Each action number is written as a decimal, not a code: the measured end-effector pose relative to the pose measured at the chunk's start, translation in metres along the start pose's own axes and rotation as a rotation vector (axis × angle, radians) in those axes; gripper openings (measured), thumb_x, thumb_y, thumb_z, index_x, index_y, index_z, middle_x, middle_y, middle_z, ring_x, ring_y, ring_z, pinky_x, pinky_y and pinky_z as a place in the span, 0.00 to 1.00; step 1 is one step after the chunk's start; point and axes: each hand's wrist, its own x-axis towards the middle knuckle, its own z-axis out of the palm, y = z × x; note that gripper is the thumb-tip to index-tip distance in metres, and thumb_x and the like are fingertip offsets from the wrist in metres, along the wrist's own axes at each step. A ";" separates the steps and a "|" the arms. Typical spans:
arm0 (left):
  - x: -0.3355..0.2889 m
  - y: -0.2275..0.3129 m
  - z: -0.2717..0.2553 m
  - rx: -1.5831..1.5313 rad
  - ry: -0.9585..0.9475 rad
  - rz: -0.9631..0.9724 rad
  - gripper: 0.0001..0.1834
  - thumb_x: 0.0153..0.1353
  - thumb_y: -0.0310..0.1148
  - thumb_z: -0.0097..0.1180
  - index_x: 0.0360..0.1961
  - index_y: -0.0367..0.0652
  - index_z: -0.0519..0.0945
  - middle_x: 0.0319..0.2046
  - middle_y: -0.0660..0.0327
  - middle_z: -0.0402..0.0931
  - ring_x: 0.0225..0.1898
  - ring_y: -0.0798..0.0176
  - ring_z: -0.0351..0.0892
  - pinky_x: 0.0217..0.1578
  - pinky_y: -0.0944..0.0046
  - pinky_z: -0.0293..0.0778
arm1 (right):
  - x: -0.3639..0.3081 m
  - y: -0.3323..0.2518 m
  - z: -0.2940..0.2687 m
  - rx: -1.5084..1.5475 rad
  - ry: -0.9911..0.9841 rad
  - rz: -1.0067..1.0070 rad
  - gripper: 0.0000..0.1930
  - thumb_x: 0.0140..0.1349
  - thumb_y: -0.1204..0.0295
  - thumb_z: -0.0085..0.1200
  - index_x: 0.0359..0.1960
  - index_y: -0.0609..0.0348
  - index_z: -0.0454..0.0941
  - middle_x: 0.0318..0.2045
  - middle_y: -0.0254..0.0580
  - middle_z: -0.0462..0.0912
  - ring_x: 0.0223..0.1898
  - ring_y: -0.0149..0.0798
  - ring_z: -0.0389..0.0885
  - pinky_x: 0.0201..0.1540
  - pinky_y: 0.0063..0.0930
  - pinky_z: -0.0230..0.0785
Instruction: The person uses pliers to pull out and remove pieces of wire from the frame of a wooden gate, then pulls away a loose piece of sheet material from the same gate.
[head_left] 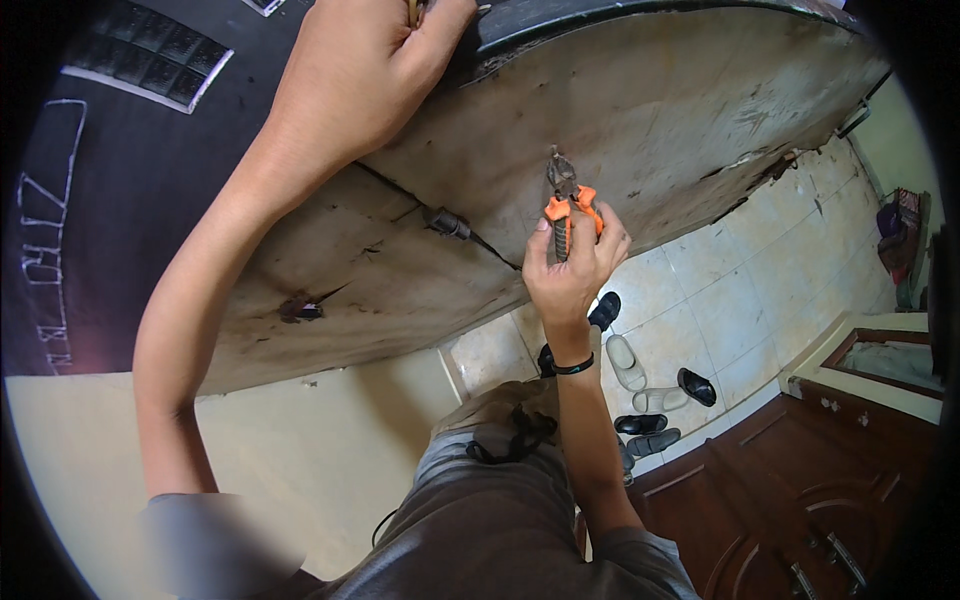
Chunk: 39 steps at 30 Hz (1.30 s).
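Observation:
My right hand (580, 265) grips a pair of pliers (563, 190) with orange and dark handles. The plier jaws point up against a worn, stained brown panel (660, 95), at a small spot whose detail I cannot make out. Higher up on the left, my left hand (365, 65) is closed near the panel's dark upper edge. A small yellowish thing shows between its fingers; the fingers are partly cut off by the picture's top. Between my hands, a black cylindrical fitting (447, 222) sits on a dark line or cable across the panel.
A black surface (110, 230) with white drawn lines spreads at the left. Torn holes (300, 308) mark the panel. Below lie floor tiles (740, 310) with several shoes, among them a pale pair (627, 362). Brown carved doors (770, 490) stand at the lower right.

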 end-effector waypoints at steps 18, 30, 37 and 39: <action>0.000 -0.007 0.003 -0.006 0.017 0.042 0.17 0.76 0.31 0.49 0.28 0.32 0.69 0.17 0.55 0.60 0.23 0.69 0.58 0.25 0.59 0.61 | -0.008 0.000 0.022 0.146 0.080 0.054 0.11 0.59 0.67 0.60 0.41 0.58 0.83 0.55 0.57 0.72 0.55 0.57 0.69 0.60 0.51 0.59; 0.000 -0.005 0.002 -0.022 0.017 0.030 0.18 0.76 0.32 0.49 0.27 0.33 0.68 0.17 0.57 0.58 0.23 0.69 0.57 0.24 0.60 0.60 | -0.007 0.001 0.021 0.220 0.070 0.088 0.11 0.59 0.69 0.61 0.41 0.59 0.83 0.54 0.60 0.68 0.58 0.57 0.66 0.60 0.52 0.59; -0.002 -0.007 0.005 0.004 0.022 0.055 0.19 0.76 0.32 0.49 0.27 0.33 0.67 0.18 0.58 0.58 0.23 0.69 0.57 0.24 0.60 0.60 | 0.008 0.005 0.014 0.232 -0.020 0.021 0.11 0.58 0.67 0.62 0.40 0.58 0.82 0.54 0.60 0.69 0.58 0.57 0.66 0.60 0.52 0.59; -0.001 -0.004 0.003 -0.017 0.010 0.025 0.19 0.76 0.32 0.49 0.27 0.33 0.68 0.18 0.58 0.58 0.23 0.70 0.57 0.24 0.60 0.60 | 0.007 0.007 0.012 0.142 -0.043 -0.004 0.12 0.58 0.67 0.62 0.42 0.57 0.82 0.55 0.59 0.70 0.56 0.57 0.67 0.60 0.52 0.59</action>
